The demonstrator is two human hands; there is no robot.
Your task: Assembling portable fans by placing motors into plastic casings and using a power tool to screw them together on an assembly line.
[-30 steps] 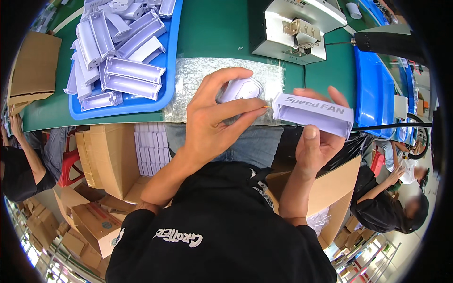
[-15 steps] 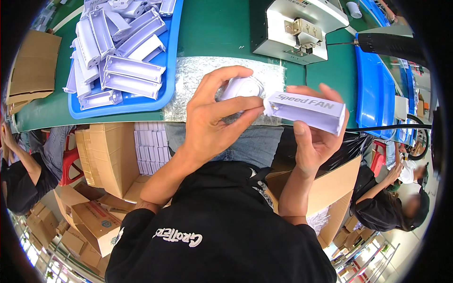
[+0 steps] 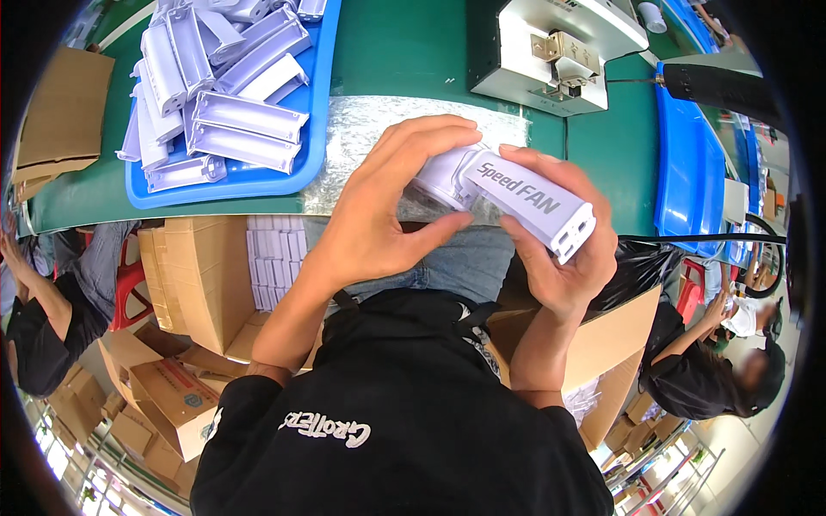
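Close in front of me I hold a white plastic handle housing (image 3: 529,196) with grey lettering, its end with two openings turned toward the lower right. My right hand (image 3: 581,236) is closed round it, thumb below and fingers above. At its upper left end the handle meets a rounded white plastic part (image 3: 443,176), perhaps a fan head; whether the two are joined I cannot tell. My left hand (image 3: 379,206) curves round this rounded part, fingers over the top and thumb below, covering much of it.
A blue tray (image 3: 317,112) heaped with white handle shells stands left on the green table (image 3: 396,60). Bubble wrap (image 3: 344,129) lies under my hands. At the back right are a white boxy device (image 3: 533,73) and a black screwdriver-like tool (image 3: 718,84); blue trays (image 3: 688,172) stand farther right.
The handle has rolled over, so its open hollow side no longer shows and its lettered face is up. My right hand moved left, bringing the handle against the rounded part. My left thumb shifted lower.
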